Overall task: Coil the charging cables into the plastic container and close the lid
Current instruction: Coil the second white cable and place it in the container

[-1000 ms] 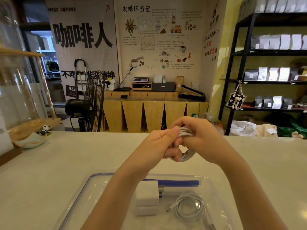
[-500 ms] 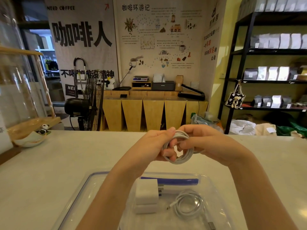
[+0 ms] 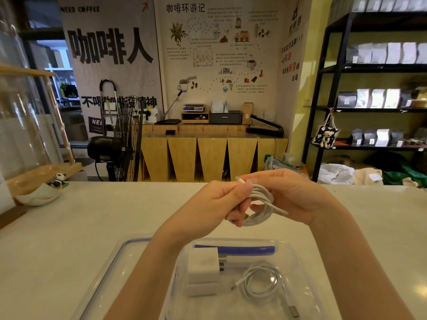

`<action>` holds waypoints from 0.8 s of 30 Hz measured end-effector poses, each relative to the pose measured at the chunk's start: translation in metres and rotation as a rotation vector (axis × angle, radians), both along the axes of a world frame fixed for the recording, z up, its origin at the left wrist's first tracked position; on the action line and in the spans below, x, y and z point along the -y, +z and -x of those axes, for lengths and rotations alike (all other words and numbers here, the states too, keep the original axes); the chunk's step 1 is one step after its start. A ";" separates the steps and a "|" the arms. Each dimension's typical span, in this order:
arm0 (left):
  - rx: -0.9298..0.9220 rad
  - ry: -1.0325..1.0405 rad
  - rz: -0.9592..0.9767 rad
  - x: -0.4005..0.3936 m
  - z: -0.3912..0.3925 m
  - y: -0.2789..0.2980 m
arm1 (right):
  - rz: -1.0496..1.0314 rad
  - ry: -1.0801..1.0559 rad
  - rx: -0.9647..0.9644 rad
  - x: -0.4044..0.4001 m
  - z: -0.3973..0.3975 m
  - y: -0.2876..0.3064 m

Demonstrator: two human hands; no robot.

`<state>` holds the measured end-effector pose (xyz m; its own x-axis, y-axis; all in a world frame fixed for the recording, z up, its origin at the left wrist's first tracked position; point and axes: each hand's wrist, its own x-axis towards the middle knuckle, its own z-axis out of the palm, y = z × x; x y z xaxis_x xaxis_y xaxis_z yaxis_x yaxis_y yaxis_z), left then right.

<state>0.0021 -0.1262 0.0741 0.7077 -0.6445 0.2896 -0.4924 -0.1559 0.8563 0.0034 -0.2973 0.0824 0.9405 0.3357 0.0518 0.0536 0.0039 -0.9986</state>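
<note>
Both hands hold a white charging cable point(image 3: 261, 211) wound into a small coil above the white counter. My left hand point(image 3: 221, 202) pinches the coil's upper left side. My right hand point(image 3: 293, 195) holds the right side, with a connector tip poking out between the fingertips. Below them stands a clear plastic container point(image 3: 298, 257) with a blue strip at its far rim. Inside lie a second coiled white cable point(image 3: 261, 282) and two white charger blocks point(image 3: 203, 271). A clear lid with a blue edge point(image 3: 115, 264) lies under or beside the container at left.
A small dish with a panda figure point(image 3: 46, 190) sits at the counter's far left beside a glass-and-wood case point(image 3: 23, 135). Beyond the counter stand a black fan point(image 3: 124, 139), a wooden bench and black shelves point(image 3: 369, 107) with bags.
The hands have turned and spread the coil. The right hand has rotated off the top of it to its right side, so more of the loops and a connector tip show.
</note>
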 end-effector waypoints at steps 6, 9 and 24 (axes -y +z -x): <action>-0.025 -0.037 0.005 -0.001 -0.001 0.000 | 0.013 0.037 -0.021 0.000 0.002 0.002; -0.049 -0.037 -0.017 0.000 -0.002 -0.002 | 0.071 -0.034 0.029 -0.001 0.003 0.003; -0.216 -0.093 -0.080 0.000 -0.004 -0.007 | 0.024 -0.159 0.114 -0.012 0.003 0.001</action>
